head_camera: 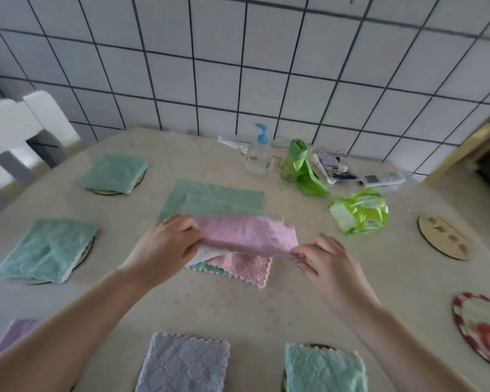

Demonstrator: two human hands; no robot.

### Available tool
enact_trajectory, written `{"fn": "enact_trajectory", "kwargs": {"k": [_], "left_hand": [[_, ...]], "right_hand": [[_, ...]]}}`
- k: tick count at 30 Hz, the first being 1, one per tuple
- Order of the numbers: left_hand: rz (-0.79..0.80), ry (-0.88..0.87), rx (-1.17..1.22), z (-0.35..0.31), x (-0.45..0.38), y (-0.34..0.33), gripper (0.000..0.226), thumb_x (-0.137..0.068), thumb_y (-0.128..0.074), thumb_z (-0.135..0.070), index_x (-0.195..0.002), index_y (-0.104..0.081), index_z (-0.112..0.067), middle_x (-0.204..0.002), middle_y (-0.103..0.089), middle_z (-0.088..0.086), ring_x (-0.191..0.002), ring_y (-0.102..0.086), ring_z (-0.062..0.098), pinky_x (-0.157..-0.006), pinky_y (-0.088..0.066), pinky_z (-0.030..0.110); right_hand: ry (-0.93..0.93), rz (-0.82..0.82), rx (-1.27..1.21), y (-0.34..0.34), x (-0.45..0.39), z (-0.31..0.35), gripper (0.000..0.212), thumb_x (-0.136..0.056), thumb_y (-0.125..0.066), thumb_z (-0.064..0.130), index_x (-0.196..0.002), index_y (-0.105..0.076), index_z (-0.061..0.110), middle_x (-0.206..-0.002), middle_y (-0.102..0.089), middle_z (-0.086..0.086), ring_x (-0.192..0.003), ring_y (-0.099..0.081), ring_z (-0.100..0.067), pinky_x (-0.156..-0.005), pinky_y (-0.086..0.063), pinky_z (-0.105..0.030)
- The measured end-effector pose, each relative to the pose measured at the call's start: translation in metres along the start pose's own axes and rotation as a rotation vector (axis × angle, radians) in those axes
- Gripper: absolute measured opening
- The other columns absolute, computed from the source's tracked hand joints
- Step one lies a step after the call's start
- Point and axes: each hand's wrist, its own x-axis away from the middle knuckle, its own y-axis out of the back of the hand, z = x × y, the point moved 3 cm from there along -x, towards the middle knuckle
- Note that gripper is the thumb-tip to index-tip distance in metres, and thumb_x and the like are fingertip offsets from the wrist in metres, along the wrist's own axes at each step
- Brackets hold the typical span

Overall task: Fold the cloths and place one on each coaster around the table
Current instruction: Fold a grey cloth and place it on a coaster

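Big beige bench (238, 306) fills most of the shot, pushed up against a white tiled wall (266, 52), with a white chair (20, 128) off to the left. Folded cloths already sit on coasters: two green ones (48, 250) (115, 174) on the left, a lavender one (184, 366) and another green one (323, 369) nearest the camera. In the middle there's a pile of flat green cloths (215, 198), and right over it the pink cloth (246, 236) is held up mid-fold. Left hand (167, 244) has its grip clamped on the cloth's left end, right hand (320, 256) pinches the right end. Two bare coasters (443, 237) (481, 326) sit on the right. Small stuff at the back: pump bottle (259, 154), green bag roll (296, 159).
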Motion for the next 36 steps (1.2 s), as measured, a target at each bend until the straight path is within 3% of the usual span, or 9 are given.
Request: {"fn": "enact_trajectory", "kwargs": {"k": [4,8,12,15,19,24,30,33,36], "left_hand": [[-0.045,0.023,0.036,-0.016,0.008,0.012,0.027,-0.081,-0.043,-0.032,-0.079,-0.068,-0.021,-0.084,-0.066,-0.009,-0.073,-0.063,0.015,-0.061,-0.048,0.026],[-0.059,0.123,0.114,-0.031,0.014,0.018,0.027,-0.084,-0.046,-0.032,-0.085,-0.071,-0.022,-0.09,-0.07,-0.011,-0.077,-0.064,0.01,-0.055,-0.044,0.021],[-0.042,0.248,0.236,-0.046,0.011,0.012,0.019,-0.086,-0.06,-0.011,-0.097,-0.072,-0.02,-0.101,-0.071,-0.008,-0.091,-0.064,0.009,-0.07,-0.045,0.022],[-0.064,0.347,0.347,-0.06,-0.003,0.006,0.017,-0.085,-0.064,-0.012,-0.097,-0.072,-0.019,-0.095,-0.072,-0.006,-0.086,-0.064,0.008,-0.072,-0.049,0.026],[-0.124,0.495,0.389,-0.082,-0.046,-0.006,0.016,-0.085,-0.06,-0.015,-0.096,-0.071,-0.022,-0.091,-0.072,-0.006,-0.082,-0.067,0.013,-0.073,-0.051,0.029],[-0.247,0.558,0.54,-0.138,-0.094,0.009,0.024,-0.09,-0.054,-0.008,-0.106,-0.066,-0.022,-0.096,-0.067,-0.008,-0.07,-0.067,0.013,-0.073,-0.057,0.041],[-0.359,0.399,0.386,-0.208,-0.1,0.019,0.019,-0.087,-0.062,-0.015,-0.105,-0.069,-0.015,-0.099,-0.068,-0.006,-0.09,-0.062,0.007,-0.082,-0.047,0.021],[-0.302,0.377,0.354,-0.231,-0.086,-0.003,0.018,-0.085,-0.064,-0.02,-0.102,-0.07,-0.018,-0.096,-0.07,-0.007,-0.086,-0.063,0.006,-0.077,-0.048,0.021],[-0.133,0.379,0.374,-0.245,-0.062,-0.043,0.021,-0.083,-0.06,-0.037,-0.1,-0.069,-0.027,-0.091,-0.071,-0.01,-0.081,-0.065,0.007,-0.074,-0.054,0.033]], "right_hand": [[-0.013,0.032,0.09,0.021,0.018,0.002,0.016,-0.066,-0.081,0.015,-0.078,-0.071,0.021,-0.072,-0.058,0.0,-0.063,-0.063,-0.023,-0.054,-0.053,-0.029],[-0.233,0.117,0.086,0.041,0.038,-0.018,0.004,-0.082,-0.065,0.027,-0.085,-0.063,0.025,-0.088,-0.061,0.009,-0.068,-0.063,-0.018,-0.057,-0.05,-0.032],[-0.434,0.151,-0.171,0.049,0.055,-0.043,0.009,-0.09,-0.056,0.024,-0.083,-0.053,0.03,-0.073,-0.066,0.01,-0.054,-0.064,-0.008,-0.059,-0.053,-0.038],[-0.542,0.088,-0.353,0.049,0.054,-0.074,0.015,-0.092,-0.051,0.019,-0.082,-0.053,0.029,-0.07,-0.068,0.007,-0.063,-0.068,-0.004,-0.064,-0.055,-0.046],[-0.549,0.089,-0.397,0.058,0.025,-0.116,0.011,-0.091,-0.049,0.026,-0.081,-0.054,0.028,-0.085,-0.069,0.006,-0.079,-0.066,-0.015,-0.068,-0.053,-0.039],[-0.434,-0.008,-0.325,0.119,-0.004,-0.153,0.015,-0.094,-0.048,0.026,-0.095,-0.056,0.013,-0.076,-0.058,0.008,-0.067,-0.051,-0.016,-0.054,-0.035,-0.023],[-0.308,-0.116,-0.31,0.182,0.03,-0.202,0.009,-0.09,-0.055,0.028,-0.085,-0.055,0.02,-0.071,-0.057,0.011,-0.065,-0.051,-0.001,-0.058,-0.037,-0.021],[-0.277,-0.099,-0.301,0.187,0.063,-0.227,0.007,-0.087,-0.058,0.027,-0.083,-0.057,0.022,-0.069,-0.057,0.009,-0.064,-0.051,-0.002,-0.054,-0.035,-0.022],[-0.278,0.021,-0.291,0.172,0.101,-0.252,0.005,-0.087,-0.057,0.031,-0.083,-0.057,0.028,-0.067,-0.058,0.006,-0.055,-0.05,-0.008,-0.047,-0.033,-0.024]]}}
